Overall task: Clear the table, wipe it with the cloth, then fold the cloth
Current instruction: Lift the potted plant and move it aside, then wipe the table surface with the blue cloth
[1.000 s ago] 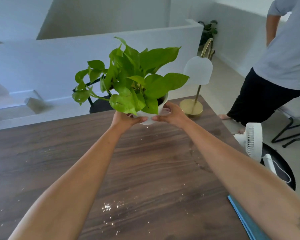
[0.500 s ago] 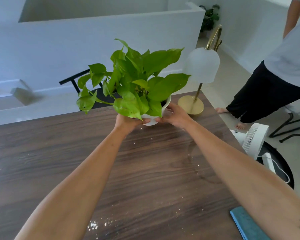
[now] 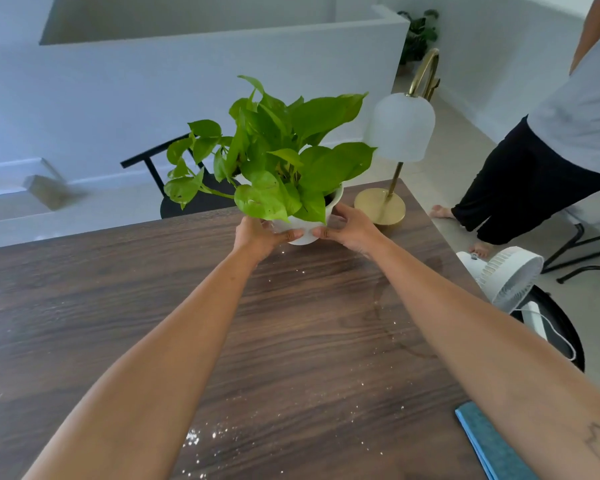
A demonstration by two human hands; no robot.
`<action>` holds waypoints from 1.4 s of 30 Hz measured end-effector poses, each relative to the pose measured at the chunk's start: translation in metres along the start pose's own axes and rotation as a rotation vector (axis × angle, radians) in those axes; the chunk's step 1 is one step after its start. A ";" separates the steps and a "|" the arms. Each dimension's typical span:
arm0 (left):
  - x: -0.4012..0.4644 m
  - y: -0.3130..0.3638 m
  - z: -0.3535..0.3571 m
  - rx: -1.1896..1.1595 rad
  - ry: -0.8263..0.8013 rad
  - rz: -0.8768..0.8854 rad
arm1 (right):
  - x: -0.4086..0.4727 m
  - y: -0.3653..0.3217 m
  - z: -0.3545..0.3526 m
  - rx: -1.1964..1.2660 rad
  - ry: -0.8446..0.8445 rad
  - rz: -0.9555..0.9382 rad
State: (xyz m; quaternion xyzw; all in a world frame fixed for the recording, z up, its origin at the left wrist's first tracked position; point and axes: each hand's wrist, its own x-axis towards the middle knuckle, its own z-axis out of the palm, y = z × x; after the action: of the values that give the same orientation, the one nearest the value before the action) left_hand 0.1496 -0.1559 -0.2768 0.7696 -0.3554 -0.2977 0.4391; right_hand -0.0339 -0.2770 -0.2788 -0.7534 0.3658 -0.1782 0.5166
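Dark wood table (image 3: 118, 306), crumb-dusted; both hands grip leafy white-potted plant (image 3: 284, 168)

Bare forearms, tattoo (image 3: 594, 438) on R forearm.

Left hand (image 3: 257, 233), right hand (image 3: 352, 230) clasp white plant pot (image 3: 303, 230) at table (image 3: 118, 306) far edge.

White pot (image 3: 303, 233), green leaves (image 3: 326, 168); blue cloth (image 3: 492, 445) (woodgrain table (image 3: 118, 306)).
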 end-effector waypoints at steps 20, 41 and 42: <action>-0.204 -0.026 0.023 0.463 -0.063 0.127 | -0.204 0.003 0.033 -0.139 0.194 0.131; -0.297 0.033 0.208 0.638 -0.381 0.477 | -0.359 0.117 -0.094 -0.535 0.176 0.030; -0.298 0.036 0.212 0.649 -0.368 0.468 | -0.360 0.120 -0.096 -0.520 0.176 0.033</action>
State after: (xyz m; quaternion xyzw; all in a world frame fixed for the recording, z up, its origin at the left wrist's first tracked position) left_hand -0.1937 -0.0269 -0.2938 0.7004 -0.6677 -0.1952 0.1594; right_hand -0.3810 -0.0984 -0.3092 -0.8362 0.4550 -0.1348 0.2749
